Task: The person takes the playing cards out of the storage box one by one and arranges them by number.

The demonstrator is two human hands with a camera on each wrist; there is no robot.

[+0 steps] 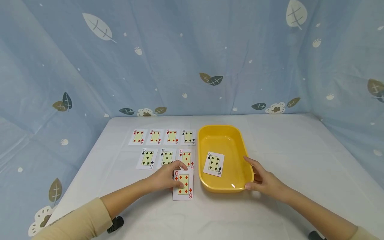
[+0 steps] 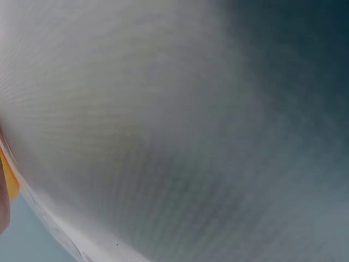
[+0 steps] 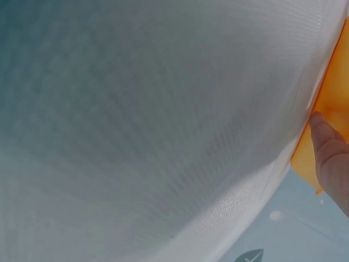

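Observation:
In the head view my left hand (image 1: 164,176) pinches a six of diamonds card (image 1: 183,185), thumb on its face and fingers at its top edge. A sliver of red shows beside the card under the thumb. My right hand (image 1: 265,180) grips the near right side of a yellow plastic tray (image 1: 221,130), fingertips at the rim. Inside the tray lies a six of spades (image 1: 214,164), face up. The right wrist view shows fingers (image 3: 331,155) against the tray's yellow wall (image 3: 335,82). The left wrist view is mostly white cloth, with a bit of yellow (image 2: 9,177) at its edge.
Left of the tray, a row of fours ends in a four of spades (image 1: 188,137). Below it lie a five of clubs (image 1: 147,158), a five of spades (image 1: 166,155) and a five of diamonds (image 1: 186,156). Blue patterned cloth (image 1: 180,60) stands behind the white table (image 1: 279,133).

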